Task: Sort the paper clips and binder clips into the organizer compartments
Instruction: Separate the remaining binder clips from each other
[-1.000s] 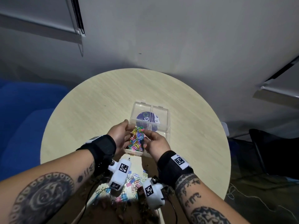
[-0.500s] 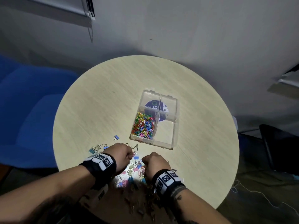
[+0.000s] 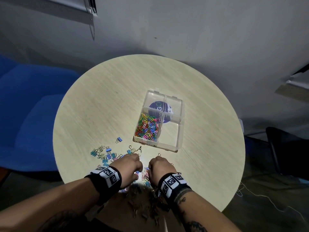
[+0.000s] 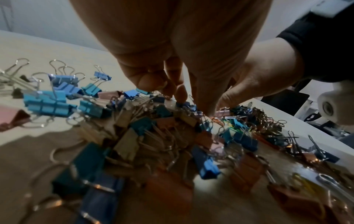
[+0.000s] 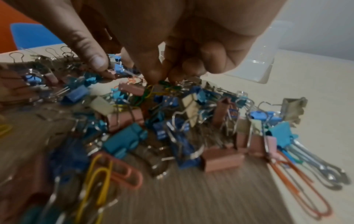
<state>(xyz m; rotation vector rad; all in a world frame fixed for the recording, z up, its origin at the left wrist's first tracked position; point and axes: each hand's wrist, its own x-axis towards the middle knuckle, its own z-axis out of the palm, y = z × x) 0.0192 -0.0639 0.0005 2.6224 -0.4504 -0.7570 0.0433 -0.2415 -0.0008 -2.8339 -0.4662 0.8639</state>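
Observation:
A clear four-compartment organizer (image 3: 179, 131) sits on the round table, with coloured paper clips (image 3: 147, 127) filling its near-left compartment. A mixed pile of binder clips (image 4: 145, 125) and paper clips (image 5: 99, 178) lies at the table's near edge. My left hand (image 3: 133, 166) reaches down into the pile, thumb and fingers (image 4: 203, 98) curled, tips among blue binder clips; what it holds is hidden. My right hand (image 3: 155, 166) is beside it, its curled fingertips (image 5: 153, 75) closing on a green paper clip (image 5: 164, 83) and its thumb on a pink binder clip.
More binder clips (image 3: 107, 154) lie scattered left of the hands. The organizer's other three compartments hold nothing, and a purple round label (image 3: 158, 108) shows through the bottom. A blue chair (image 3: 33, 106) stands left of the table and a dark chair (image 3: 287, 151) on the right.
One second ago both hands were at the organizer's paper clip compartment. They have drawn back to the pile at the near edge, and the organizer now stands alone farther out.

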